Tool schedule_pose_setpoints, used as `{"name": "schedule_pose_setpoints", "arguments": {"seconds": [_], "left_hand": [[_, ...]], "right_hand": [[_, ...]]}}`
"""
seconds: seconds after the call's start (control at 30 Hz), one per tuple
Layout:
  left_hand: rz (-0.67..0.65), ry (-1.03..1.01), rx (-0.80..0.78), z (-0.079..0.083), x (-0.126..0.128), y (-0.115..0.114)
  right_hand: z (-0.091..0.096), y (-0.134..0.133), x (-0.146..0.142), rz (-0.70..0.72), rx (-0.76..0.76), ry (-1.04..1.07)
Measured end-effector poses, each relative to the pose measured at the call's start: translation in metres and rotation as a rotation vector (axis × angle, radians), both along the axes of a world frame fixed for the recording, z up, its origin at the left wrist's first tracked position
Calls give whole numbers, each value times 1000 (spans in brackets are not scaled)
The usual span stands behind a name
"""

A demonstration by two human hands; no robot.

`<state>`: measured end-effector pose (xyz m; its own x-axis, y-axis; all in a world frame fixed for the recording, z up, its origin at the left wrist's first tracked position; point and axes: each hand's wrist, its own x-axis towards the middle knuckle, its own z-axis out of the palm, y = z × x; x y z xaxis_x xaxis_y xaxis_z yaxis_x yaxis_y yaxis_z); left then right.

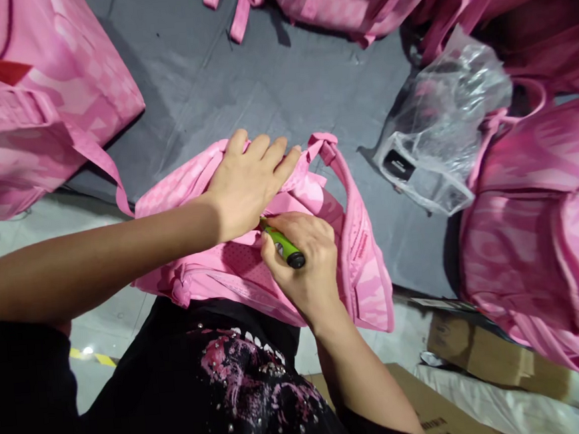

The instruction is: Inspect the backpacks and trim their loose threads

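Observation:
A pink patterned backpack [365,291] lies across the near edge of the grey surface, against my body. My left hand [246,180] rests on its upper part, back upward, fingers stretched out and slightly apart over the fabric. Just below and to the right, my right hand [307,256] is closed around a green tool with a black end [288,249]. The tool's working tip points into the folds of the bag by my left hand and is hidden, so its exact kind does not show. A shoulder strap [351,199] arches up on the right.
More pink backpacks stand at the left [93,78], the far side [343,5] and the right [517,246]. A clear plastic bag [443,131] with a black label lies on the grey surface [258,79]. Cardboard boxes [495,354] sit below at the right.

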<state>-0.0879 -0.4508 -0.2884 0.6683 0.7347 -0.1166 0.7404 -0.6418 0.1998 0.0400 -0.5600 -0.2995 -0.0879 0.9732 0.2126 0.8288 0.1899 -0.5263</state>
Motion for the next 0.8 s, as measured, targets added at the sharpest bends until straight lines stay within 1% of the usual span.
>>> {"name": "schedule_pose_setpoints", "arguments": {"seconds": [0.13, 0.27, 0.33, 0.4, 0.5, 0.63, 0.73, 0.8], "left_hand": [[-4, 13, 6, 2, -1, 0], [-28, 112, 76, 4, -1, -2], [-37, 128, 99, 6, -1, -2], [-28, 132, 93, 6, -2, -2], [-6, 137, 60, 6, -2, -2], [4, 140, 64, 6, 0, -3], [-18, 178, 73, 10, -2, -1], [-56, 211, 64, 15, -9, 2]], "right_hand": [[3, 2, 2, -32, 14, -64], [0, 1, 3, 3, 4, 5], [-2, 1, 4, -21, 26, 1], [-3, 1, 5, -29, 49, 1], [-4, 1, 5, 11, 41, 42], [-6, 2, 4, -39, 60, -2], [-7, 2, 5, -6, 34, 66], [-7, 1, 8, -3, 13, 108]]}}
